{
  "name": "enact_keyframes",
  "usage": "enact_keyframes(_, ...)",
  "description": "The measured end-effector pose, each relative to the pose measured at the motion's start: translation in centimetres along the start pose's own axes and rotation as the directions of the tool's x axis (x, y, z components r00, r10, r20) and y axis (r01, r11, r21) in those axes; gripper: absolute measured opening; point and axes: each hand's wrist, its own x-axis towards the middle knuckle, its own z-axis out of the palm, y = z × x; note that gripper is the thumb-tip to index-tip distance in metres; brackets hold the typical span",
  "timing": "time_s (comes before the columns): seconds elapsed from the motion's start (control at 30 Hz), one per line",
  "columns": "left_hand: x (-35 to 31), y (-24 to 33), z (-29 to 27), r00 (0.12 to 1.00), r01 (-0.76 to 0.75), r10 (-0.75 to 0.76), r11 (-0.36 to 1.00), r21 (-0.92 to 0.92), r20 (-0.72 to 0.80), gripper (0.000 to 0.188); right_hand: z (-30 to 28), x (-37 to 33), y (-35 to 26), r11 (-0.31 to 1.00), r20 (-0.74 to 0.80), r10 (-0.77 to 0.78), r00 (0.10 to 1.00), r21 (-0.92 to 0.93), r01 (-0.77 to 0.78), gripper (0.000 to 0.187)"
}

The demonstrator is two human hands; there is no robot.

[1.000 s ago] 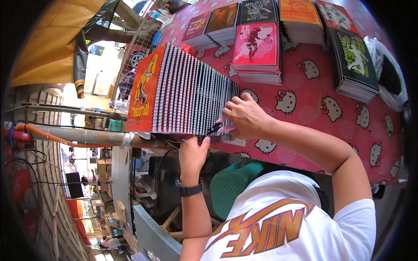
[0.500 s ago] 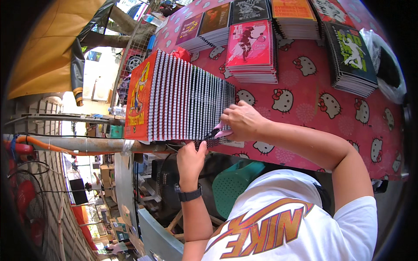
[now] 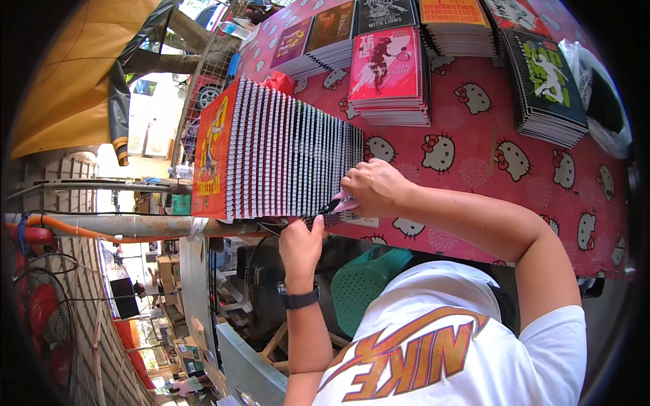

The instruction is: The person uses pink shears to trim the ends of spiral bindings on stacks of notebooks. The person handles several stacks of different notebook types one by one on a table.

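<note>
A tall row of wire-bound notebooks [image 3: 291,162] lies at the table's near left, spines up, with an orange-red cover at its left end. My right hand [image 3: 376,189] is closed around the pink handles of a small pliers-like tool [image 3: 334,205]. Its dark tip rests against the near ends of the spiral bindings, toward the right part of the row. Just below that tip is my left hand [image 3: 300,247], thumb pointing up and fingers curled at the notebooks' near edge. What those fingers pinch is hidden.
Stacks of notebooks stand on the pink patterned tablecloth [image 3: 467,159]: a pink-covered stack [image 3: 386,68], an orange one [image 3: 453,17] and a dark one [image 3: 545,88] beside a clear plastic bag [image 3: 602,101]. A green stool [image 3: 362,291] sits below the table edge. A metal pipe [image 3: 149,224] runs left.
My left hand has turned slightly at the wrist and shifted a little right. My right hand stays nearly in place, with the tool still at the bindings.
</note>
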Motion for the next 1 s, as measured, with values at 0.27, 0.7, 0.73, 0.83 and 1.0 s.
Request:
enact_keyframes(0.27,-0.5,1.0,-1.1,0.998,-0.009,0.013,0.998,-0.055,0.066,0.039,-2.5,-0.4,0.0,0.97,0.253,0.166,0.953,0.134,-0.204,0.028)
enact_keyframes(0.7,-2.2,3.8,-2.2,0.957,0.008,0.203,0.698,-0.716,0.208,0.03,1.1,-10.4,6.7,0.877,-0.101,0.41,0.907,-0.231,-0.422,0.058)
enact_keyframes(0.73,-2.5,4.8,-1.6,0.94,-0.06,0.267,0.743,-0.666,0.213,0.028,0.7,-10.5,5.5,0.901,-0.24,0.316,0.918,-0.227,-0.369,0.062)
enact_keyframes(0.83,-3.8,9.7,0.4,0.909,-0.304,0.394,0.848,-0.433,0.133,0.026,-0.7,-10.1,3.1,0.099,0.299,0.487,0.821,0.915,-0.391,0.06)
enact_keyframes(1.0,-4.0,14.1,2.5,0.778,-0.582,0.627,0.74,-0.339,0.034,0.039,0.4,-13.3,4.1,-0.74,0.565,0.322,0.759,0.65,-0.171,0.038)
